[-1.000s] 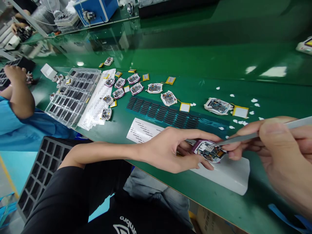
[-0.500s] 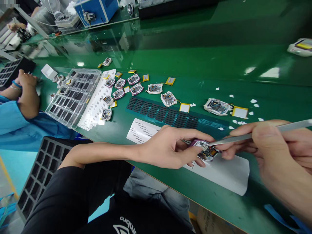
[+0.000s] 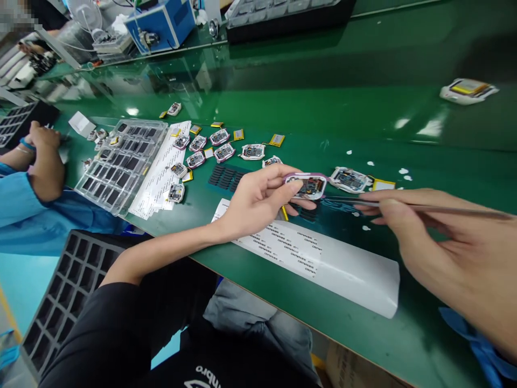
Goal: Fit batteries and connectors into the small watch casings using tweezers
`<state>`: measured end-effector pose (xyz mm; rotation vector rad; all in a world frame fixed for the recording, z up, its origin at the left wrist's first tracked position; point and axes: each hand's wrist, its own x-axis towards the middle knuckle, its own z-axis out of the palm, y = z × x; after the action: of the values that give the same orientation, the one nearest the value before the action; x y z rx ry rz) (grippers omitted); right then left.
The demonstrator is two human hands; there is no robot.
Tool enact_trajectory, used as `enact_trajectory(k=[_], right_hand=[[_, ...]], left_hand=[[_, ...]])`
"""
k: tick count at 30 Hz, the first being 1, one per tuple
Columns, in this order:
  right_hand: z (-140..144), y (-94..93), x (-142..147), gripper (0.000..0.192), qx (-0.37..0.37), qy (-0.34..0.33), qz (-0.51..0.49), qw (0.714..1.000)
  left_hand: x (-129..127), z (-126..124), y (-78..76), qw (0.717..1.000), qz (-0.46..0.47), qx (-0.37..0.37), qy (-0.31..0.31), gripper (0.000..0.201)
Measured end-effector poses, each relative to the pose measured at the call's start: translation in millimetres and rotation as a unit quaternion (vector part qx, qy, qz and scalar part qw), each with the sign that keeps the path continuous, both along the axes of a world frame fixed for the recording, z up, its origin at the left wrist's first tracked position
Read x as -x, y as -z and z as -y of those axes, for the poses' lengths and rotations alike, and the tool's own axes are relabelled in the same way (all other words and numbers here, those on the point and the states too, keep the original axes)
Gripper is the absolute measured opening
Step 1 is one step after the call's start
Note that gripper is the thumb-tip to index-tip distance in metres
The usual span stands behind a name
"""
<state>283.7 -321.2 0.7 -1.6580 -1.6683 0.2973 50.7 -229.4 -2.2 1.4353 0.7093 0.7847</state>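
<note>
My left hand (image 3: 258, 196) holds a small purple-rimmed watch case (image 3: 307, 186) with an exposed circuit board, lifted above the green table (image 3: 283, 102). My right hand (image 3: 436, 237) grips metal tweezers (image 3: 424, 207) whose tips point left, just short of the case. A white label strip (image 3: 319, 258) lies on the table below both hands. A white-rimmed unit with a yellow battery (image 3: 350, 179) rests just behind the held case.
Several more units and yellow batteries (image 3: 220, 145) lie scattered farther back beside a clear parts tray (image 3: 121, 161) and a sheet of black pads (image 3: 226, 177). A co-worker's blue-sleeved arm (image 3: 28, 183) rests at the left. A black grid tray (image 3: 60, 291) sits below the table edge.
My left hand lifted the purple-rimmed case up and away from the white strip. The tweezers came off the board and now sit to its right. The view shifted a little.
</note>
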Motion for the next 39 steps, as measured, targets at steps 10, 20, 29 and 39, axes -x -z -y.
enact_trajectory(k=[10,20,29,39], right_hand=[[-9.8,4.4,2.6,0.025,0.025,-0.023,-0.052,0.998],[-7.7,-2.9,2.9,0.033,0.037,-0.021,-0.046,0.998],[-5.9,4.5,2.1,0.03,-0.025,-0.043,0.056,0.997],[-8.2,17.5,7.6,0.055,-0.203,-0.139,0.221,0.944]], left_hand=[[3.0,10.5,4.1,0.805,-0.269,-0.518,0.108,0.033],[0.9,12.2,6.3,0.714,-0.35,-0.592,0.13,0.034],[0.5,12.5,7.6,0.721,-0.331,-0.598,0.112,0.039],[0.8,9.2,4.0,0.781,-0.344,-0.499,0.15,0.041]])
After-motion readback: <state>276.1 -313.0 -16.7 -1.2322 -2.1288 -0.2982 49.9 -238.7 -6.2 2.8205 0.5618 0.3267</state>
